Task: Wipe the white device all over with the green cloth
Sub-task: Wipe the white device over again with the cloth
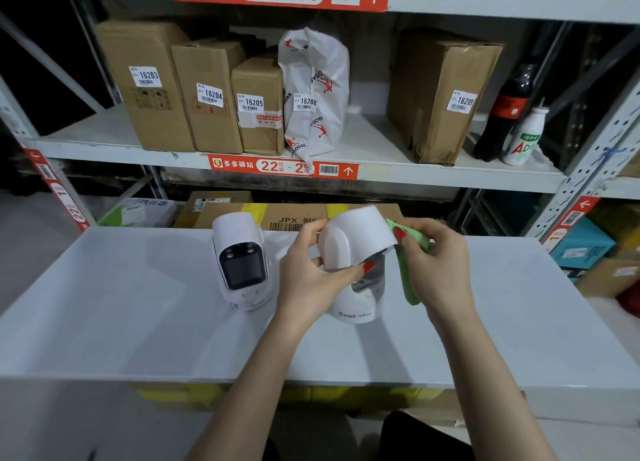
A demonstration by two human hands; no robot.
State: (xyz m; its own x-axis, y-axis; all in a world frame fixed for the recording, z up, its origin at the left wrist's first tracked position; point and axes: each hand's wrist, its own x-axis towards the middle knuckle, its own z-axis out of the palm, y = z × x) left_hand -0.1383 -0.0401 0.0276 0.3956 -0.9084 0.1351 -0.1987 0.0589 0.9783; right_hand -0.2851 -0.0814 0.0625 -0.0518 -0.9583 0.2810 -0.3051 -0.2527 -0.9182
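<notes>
At the centre of the frame, on the white counter [138, 322], we hold the white device [356, 246] with our left hand [308, 280] curled around it, while our right hand [436, 263] pinches the green cloth [408, 280] against its right side.

On the table [138, 322], the second device [242, 259] stands left of the held device [356, 252].

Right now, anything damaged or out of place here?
One thing: the brown box tagged 16209 on the shelf is dented and torn along its lower front edge. White device, green cloth look fine.
</notes>
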